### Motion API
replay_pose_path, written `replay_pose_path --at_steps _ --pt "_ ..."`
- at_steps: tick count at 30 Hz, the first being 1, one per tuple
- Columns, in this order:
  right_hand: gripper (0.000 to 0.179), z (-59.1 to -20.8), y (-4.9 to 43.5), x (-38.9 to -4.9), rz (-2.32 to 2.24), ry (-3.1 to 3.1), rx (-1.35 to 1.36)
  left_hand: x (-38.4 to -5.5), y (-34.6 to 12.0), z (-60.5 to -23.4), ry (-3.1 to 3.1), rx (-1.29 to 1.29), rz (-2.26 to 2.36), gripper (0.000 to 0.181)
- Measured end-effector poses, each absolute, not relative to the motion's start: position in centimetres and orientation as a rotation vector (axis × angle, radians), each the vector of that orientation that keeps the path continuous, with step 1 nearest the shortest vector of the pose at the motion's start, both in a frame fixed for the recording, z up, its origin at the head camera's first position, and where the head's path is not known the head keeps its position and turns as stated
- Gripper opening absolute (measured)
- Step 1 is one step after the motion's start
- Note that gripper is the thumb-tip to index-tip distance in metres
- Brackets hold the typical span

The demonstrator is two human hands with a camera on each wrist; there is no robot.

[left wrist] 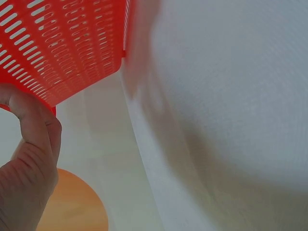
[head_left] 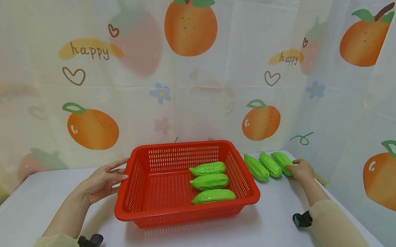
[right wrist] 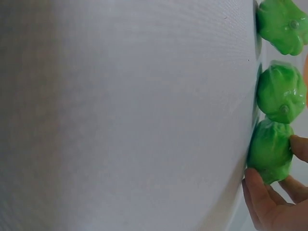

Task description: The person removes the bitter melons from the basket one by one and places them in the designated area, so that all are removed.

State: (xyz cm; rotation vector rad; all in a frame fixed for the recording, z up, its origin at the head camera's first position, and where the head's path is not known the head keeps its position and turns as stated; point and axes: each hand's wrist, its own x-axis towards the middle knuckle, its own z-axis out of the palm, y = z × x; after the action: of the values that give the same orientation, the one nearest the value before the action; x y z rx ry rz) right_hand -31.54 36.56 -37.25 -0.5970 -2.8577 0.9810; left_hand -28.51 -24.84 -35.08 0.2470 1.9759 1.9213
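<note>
A red plastic basket with slotted walls stands in the middle of the table in the head view. My left hand grips its left rim; in the left wrist view the bent fingers lie at the basket's edge. Inside, on the right, three green bitter melons lie in a column. To the right of the basket, three more lie on the table side by side. My right hand holds the rightmost bitter melon, thumb on one side and fingers on the other, close beside the middle one.
The white-covered table ends at a patterned curtain behind the basket and on the right. A leftmost loose bitter melon lies close to the basket's right wall. Black devices sit at both wrists.
</note>
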Motion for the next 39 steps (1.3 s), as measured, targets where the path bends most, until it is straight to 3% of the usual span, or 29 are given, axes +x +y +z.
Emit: replay_pose_path --at_steps 23,39 --pt "0.071 -36.3 36.3 -31.2 0.987 -2.813 -0.659 -28.7 -24.9 -35.3 1.964 0.241 1.931 0.08" --pt "0.078 -31.6 37.6 -32.0 1.084 -2.756 -0.639 -28.8 -25.0 -35.4 1.963 0.246 1.925 0.079"
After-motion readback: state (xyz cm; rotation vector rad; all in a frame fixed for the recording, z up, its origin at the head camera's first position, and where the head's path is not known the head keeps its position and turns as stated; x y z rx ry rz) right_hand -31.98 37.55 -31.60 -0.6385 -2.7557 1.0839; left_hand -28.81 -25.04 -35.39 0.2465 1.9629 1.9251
